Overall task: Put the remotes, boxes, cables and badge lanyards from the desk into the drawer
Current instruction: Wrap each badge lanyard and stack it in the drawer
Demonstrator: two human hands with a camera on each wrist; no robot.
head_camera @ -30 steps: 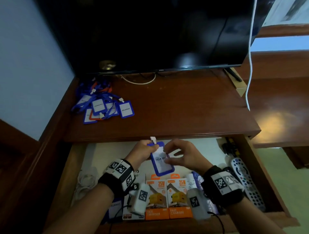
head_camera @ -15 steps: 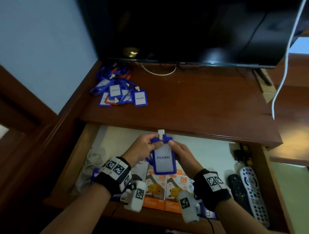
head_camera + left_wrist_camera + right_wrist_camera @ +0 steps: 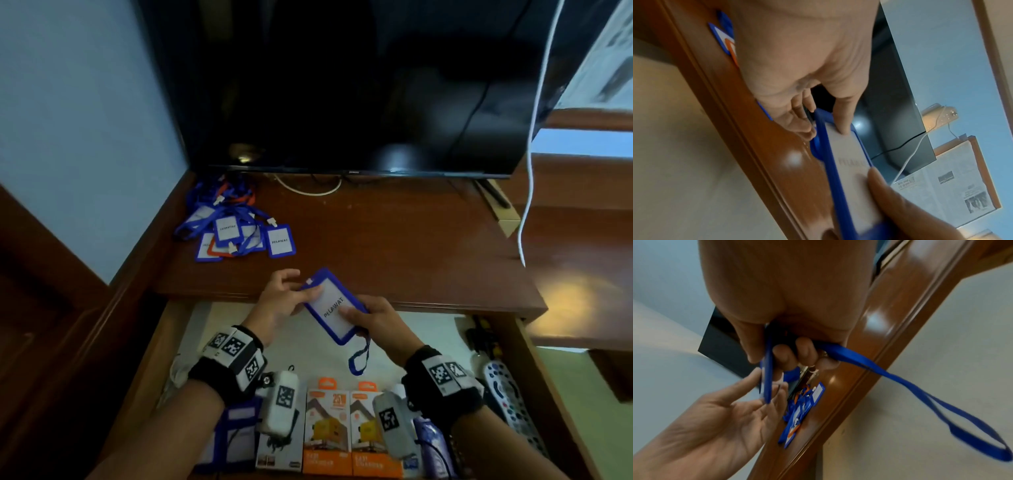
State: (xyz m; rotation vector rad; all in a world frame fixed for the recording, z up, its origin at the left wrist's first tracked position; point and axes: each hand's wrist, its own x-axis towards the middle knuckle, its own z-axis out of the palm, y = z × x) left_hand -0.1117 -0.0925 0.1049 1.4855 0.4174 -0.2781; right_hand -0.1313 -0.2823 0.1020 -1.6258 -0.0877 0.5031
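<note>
A blue badge holder marked PELAWAT is held tilted above the back of the open drawer, at the desk's front edge. My left hand pinches its upper left corner, thumb on the face. My right hand grips the lower end, its fingers curled round the blue strap, whose loop hangs down. A pile of blue and orange badge lanyards lies at the desk's back left.
In the drawer, orange charger boxes stand along the front, remotes lie at the right and a white cable coil at the left. A dark TV fills the desk's back. A white cord hangs at the right.
The badge holder went from upright between both hands to tilted, its clip end swung to the upper left and nearer the desk edge. The strap loop now hangs below my right hand.
</note>
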